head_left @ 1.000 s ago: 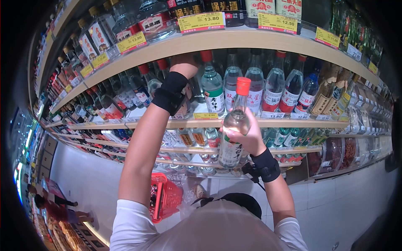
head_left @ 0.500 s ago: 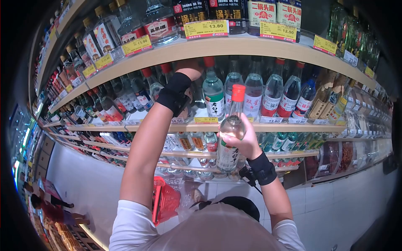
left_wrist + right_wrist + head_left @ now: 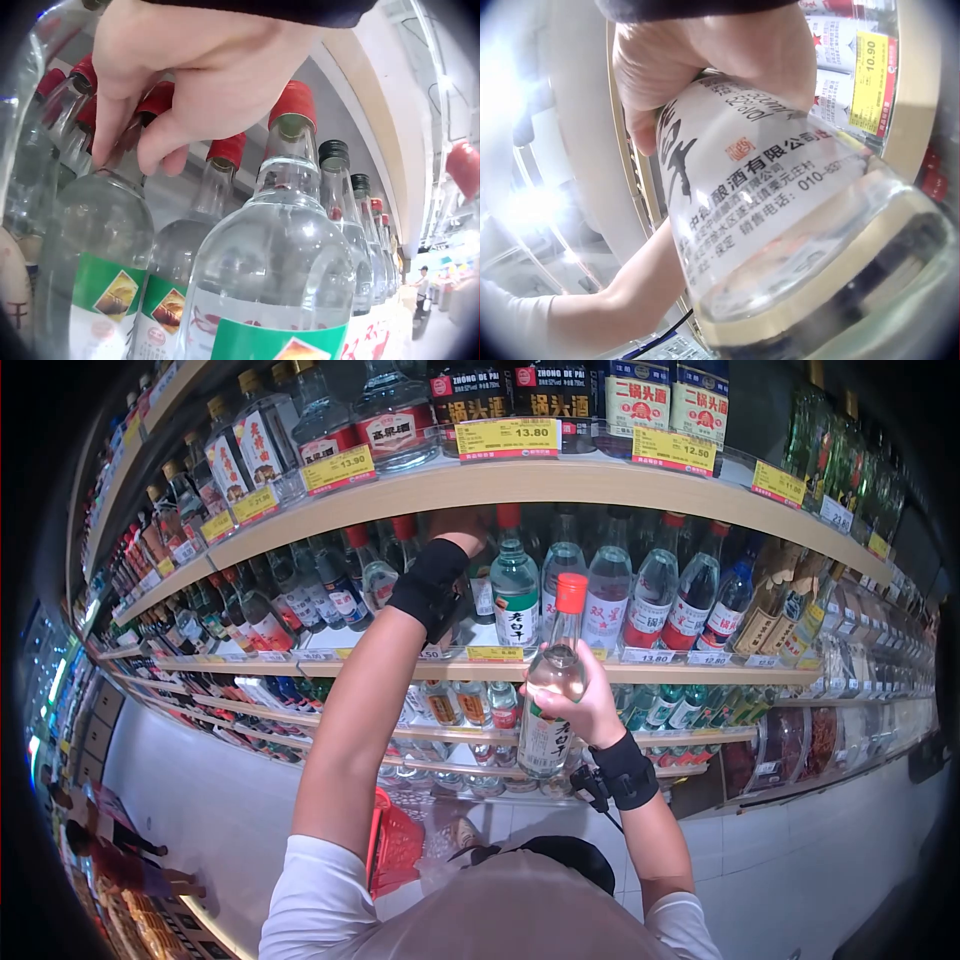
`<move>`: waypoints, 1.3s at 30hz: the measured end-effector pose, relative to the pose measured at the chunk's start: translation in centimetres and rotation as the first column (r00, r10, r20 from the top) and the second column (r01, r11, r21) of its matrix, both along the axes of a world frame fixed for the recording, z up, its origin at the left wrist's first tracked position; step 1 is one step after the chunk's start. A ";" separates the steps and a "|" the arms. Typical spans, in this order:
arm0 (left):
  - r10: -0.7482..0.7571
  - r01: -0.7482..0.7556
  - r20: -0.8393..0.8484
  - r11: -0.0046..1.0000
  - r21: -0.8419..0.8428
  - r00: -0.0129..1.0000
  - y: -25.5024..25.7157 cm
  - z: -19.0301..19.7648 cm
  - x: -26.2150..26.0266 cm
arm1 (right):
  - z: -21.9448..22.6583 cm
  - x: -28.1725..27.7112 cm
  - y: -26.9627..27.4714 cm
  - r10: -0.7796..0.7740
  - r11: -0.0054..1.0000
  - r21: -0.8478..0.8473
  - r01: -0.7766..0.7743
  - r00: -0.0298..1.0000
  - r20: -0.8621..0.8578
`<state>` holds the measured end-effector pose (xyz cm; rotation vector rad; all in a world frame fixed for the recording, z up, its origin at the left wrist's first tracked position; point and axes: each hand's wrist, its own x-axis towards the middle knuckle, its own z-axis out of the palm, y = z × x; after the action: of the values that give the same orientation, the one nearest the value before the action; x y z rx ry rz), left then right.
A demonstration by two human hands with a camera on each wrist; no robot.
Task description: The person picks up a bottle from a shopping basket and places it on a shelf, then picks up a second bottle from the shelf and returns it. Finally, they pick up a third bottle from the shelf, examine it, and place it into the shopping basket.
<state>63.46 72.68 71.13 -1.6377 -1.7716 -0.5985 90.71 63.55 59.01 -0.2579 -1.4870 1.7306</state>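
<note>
My right grip (image 3: 590,710) curled round a red-capped clear glass bottle (image 3: 544,748), before the pale wooden shelf (image 3: 715,675), my left grip (image 3: 202,64) pinching a green-and-white-labelled clear glass bottle (image 3: 97,225) by its neck, on that shelf

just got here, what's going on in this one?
A person is at a store shelf stocked with bottles. The right hand holds a red-capped bottle out in front of it; the left hand is in among the others, gripping a green-labelled bottle by the neck. Whether that second one is lifted isn't clear.
</note>
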 end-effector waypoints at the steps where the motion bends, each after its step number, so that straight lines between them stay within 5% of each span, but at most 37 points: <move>1: 0.000 0.000 0.021 1.000 0.006 1.000 0.1 0.0 0.0 | -0.1 0.0 0.0 -0.001 1.000 -0.001 0.001 1.000 0.000; 7: 0.071 -0.062 -0.059 0.987 0.145 0.996 -0.2 -0.3 0.7 | 0.0 -0.2 -0.4 0.047 0.998 -0.032 -0.048 0.999 -0.023; 14: -0.052 0.042 0.092 0.993 0.107 0.994 0.4 -0.5 -0.1 | -0.5 -0.1 -0.1 0.028 1.000 0.010 -0.028 1.000 0.011; 21: 0.003 0.017 0.248 0.997 -0.081 0.969 0.5 -0.3 -0.3 | -0.6 -0.6 -0.3 0.052 0.999 0.004 -0.052 0.998 -0.023; 24: -0.097 0.085 0.089 0.987 0.135 0.991 1.1 -1.2 -0.7 | -0.3 -0.5 -0.6 0.051 0.999 0.003 -0.051 0.999 -0.012; 27: -0.134 0.111 0.149 0.982 0.150 0.980 1.2 -1.4 -1.0 | -0.8 -0.7 -0.4 0.020 1.000 0.024 -0.020 1.000 -0.013; 30: -0.056 0.067 0.355 0.998 -0.017 0.933 1.0 -1.1 -0.9 | -0.7 -0.9 -0.6 0.012 1.000 0.018 -0.011 0.999 -0.030; 33: -0.076 0.098 0.244 0.992 -0.082 0.967 -0.6 -1.4 -0.9 | -0.4 -0.9 -0.5 0.019 1.000 0.015 -0.018 0.998 -0.052; 39: -0.191 0.107 0.366 0.965 0.238 0.911 -10.1 -1.2 2.9 | 0.3 -0.5 0.4 -0.080 0.991 0.106 0.083 0.996 -0.031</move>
<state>66.41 62.59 69.91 -1.5915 -1.7800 -1.2139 90.23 63.96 59.26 -0.2352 -1.5236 1.5783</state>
